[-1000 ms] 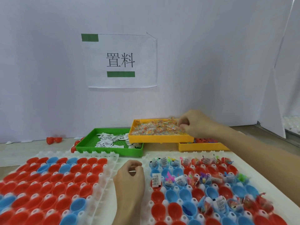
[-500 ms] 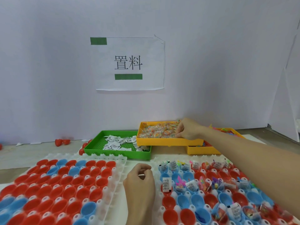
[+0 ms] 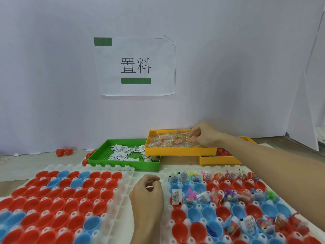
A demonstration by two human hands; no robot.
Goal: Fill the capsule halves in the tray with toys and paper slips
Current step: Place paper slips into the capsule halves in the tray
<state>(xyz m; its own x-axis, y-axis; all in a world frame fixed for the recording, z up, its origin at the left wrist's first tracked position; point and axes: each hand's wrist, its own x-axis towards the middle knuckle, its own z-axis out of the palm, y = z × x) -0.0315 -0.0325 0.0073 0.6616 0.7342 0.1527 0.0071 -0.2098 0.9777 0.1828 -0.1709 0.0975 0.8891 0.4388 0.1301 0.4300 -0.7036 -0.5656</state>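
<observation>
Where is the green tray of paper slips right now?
In the head view, the green tray sits left of centre at the back of the table, touching the upper yellow tray on its right, just behind the two capsule trays.

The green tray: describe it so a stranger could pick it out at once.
Start at the white paper sign on the back wall and drop straight down to the table. The green tray sits there, its right end tucked under the upper yellow tray. It alone is green and holds white paper slips, not wrapped toys.

White wall [image 3: 52, 67], taped paper sign [image 3: 135, 66], beige tabletop [image 3: 26, 166].
</observation>
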